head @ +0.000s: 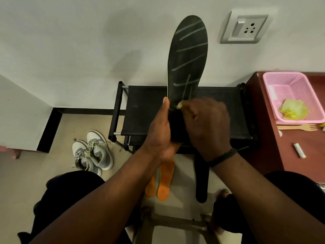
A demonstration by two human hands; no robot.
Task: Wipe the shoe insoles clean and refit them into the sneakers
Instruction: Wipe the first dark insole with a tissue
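Black insole (188, 55) is held upright in front of the wall, toe end up, heel end down in the hands, above the black rack (147, 110). Faint pale streaks run across its face.

Left hand (162, 131) grips the heel end, thumb straight up along the left edge, fingers wrapped behind. Right hand (205, 124) is curled against the lower front of the insole with what looks like a dark cloth (174, 124) bunched between the two hands; I can't tell for sure whether the fingers pinch the cloth or just press it on, but they look closed round it.

On the floor below: two orange insoles (162, 180) lying side by side and touching, and a second black insole (201, 180) just right of them. The grey sneakers (93, 152) sit as a pair well to the left, near the rack leg.

Handling, as a judgement: the insole looks thin, light and bendy, foam type. It stands straight only because it is gripped firmly at the thicker heel. The toe end would flop if pushed hard, so support behind the wiped spot would help. The surface looks matte, not slippery. Not fragile, but it could crease if folded. Best hold is the heel or mid arch, thumb on one edge and fingers on the back.

Also on the table (263, 134) to the right: a pink basket (290, 80) and a wooden fork (299, 127).
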